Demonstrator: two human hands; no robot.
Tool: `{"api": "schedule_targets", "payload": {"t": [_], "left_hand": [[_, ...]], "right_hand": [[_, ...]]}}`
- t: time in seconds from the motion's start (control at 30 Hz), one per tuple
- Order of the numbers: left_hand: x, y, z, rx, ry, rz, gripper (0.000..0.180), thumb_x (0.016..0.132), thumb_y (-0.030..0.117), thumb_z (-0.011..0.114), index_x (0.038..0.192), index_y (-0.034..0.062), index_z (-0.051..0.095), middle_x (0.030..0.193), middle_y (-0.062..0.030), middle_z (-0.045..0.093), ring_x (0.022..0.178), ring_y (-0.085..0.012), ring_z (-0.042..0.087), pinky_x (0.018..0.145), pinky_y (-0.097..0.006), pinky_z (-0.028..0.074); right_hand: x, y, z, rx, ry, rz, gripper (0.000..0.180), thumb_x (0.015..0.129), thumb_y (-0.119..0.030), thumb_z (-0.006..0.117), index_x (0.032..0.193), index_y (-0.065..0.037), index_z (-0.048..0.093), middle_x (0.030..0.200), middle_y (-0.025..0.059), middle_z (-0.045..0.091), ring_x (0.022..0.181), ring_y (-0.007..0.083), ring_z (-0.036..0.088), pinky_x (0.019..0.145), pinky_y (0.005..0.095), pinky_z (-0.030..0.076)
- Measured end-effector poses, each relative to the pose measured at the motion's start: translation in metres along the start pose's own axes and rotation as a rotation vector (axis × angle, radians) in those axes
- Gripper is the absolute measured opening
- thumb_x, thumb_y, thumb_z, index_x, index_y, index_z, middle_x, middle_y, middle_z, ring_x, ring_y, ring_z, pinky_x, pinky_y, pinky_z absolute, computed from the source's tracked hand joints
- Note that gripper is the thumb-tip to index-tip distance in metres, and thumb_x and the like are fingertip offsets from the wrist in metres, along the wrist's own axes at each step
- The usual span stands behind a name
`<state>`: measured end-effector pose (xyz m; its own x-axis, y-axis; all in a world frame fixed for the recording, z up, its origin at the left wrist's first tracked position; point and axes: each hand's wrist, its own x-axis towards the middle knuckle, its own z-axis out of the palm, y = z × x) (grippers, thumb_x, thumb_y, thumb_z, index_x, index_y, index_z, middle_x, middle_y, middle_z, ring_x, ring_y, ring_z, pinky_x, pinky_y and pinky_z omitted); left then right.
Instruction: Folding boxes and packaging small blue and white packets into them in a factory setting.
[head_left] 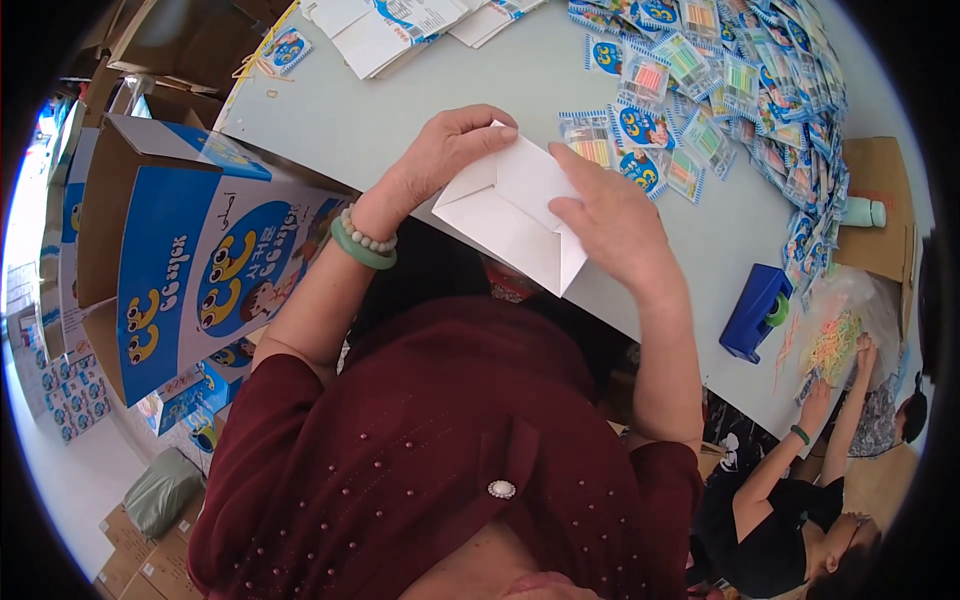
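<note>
Here both hands, left hand (440, 150) and right hand (610, 220), pinch a half-folded white box (510, 210) mid-frame; its flaps are unclosed, and packets (720, 90) wait upper right on the bench (400, 100).

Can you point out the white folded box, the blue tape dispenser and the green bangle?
white folded box (512, 212), head view, its flat middle panel.
blue tape dispenser (752, 312), head view, its side.
green bangle (360, 251), head view, band on left wrist.
</note>
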<state>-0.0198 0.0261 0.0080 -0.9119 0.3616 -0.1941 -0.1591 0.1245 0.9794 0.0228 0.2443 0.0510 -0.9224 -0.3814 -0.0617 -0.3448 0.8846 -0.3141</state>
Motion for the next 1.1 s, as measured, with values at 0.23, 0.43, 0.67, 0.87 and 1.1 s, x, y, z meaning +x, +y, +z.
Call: {"api": "schedule_targets", "payload": {"t": [0.23, 0.43, 0.67, 0.87, 1.1], "left_hand": [[-0.011, -0.002, -0.004, 0.107, 0.083, 0.06, 0.035, 0.096, 0.034, 0.053, 0.106, 0.0021, 0.063, 0.087, -0.0047, 0.063, 0.081, -0.0117, 0.059, 0.072, -0.026, 0.048], [-0.045, 0.001, -0.005, 0.513, 0.053, -0.005, 0.044, 0.099, 0.039, 0.044, 0.114, -0.0001, 0.059, 0.104, -0.0176, 0.061, 0.094, -0.0216, 0.059, 0.085, -0.033, 0.046], [-0.092, 0.018, -0.022, 0.005, -0.034, 0.032, 0.048, 0.1, 0.04, 0.04, 0.122, -0.001, 0.054, 0.115, -0.0106, 0.06, 0.11, -0.0164, 0.053, 0.095, -0.03, 0.041], [-0.109, 0.026, -0.068, 0.1, 1.004, 0.325, 0.03, 0.1, 0.019, 0.044, 0.111, -0.0041, 0.059, 0.102, -0.0109, 0.062, 0.091, -0.0203, 0.061, 0.082, -0.032, 0.048], [-0.087, 0.011, -0.044, 1.162, 0.778, 0.611, 0.035, 0.082, 0.021, 0.069, 0.11, 0.0033, 0.059, 0.115, -0.0139, 0.059, 0.105, -0.0276, 0.058, 0.098, -0.043, 0.04]], "right_hand": [[-0.03, 0.041, 0.023, 0.942, 0.014, 0.373, 0.047, 0.096, -0.04, 0.045, 0.129, -0.007, 0.053, 0.109, 0.0106, 0.063, 0.099, 0.0175, 0.057, 0.085, 0.0307, 0.044], [-0.085, 0.033, 0.024, 1.405, -0.279, 0.587, 0.066, 0.095, -0.053, 0.041, 0.143, -0.008, 0.035, 0.112, 0.0096, 0.062, 0.097, 0.0152, 0.059, 0.071, 0.0254, 0.048], [-0.074, -0.032, 0.025, 1.401, -0.215, 0.248, 0.044, 0.091, -0.026, 0.059, 0.127, -0.001, 0.052, 0.11, 0.0052, 0.062, 0.091, 0.0131, 0.059, 0.071, 0.0257, 0.047], [-0.002, -0.07, -0.022, 0.374, 0.414, -0.522, 0.008, 0.075, -0.008, 0.067, 0.073, -0.005, 0.06, 0.077, 0.004, 0.06, 0.07, 0.0255, 0.054, 0.063, 0.0355, 0.043], [0.072, -0.053, 0.044, 0.214, 0.431, -0.642, 0.03, 0.076, -0.007, 0.066, 0.105, -0.011, 0.061, 0.124, 0.0099, 0.057, 0.116, 0.0335, 0.052, 0.093, 0.0407, 0.047]]}}
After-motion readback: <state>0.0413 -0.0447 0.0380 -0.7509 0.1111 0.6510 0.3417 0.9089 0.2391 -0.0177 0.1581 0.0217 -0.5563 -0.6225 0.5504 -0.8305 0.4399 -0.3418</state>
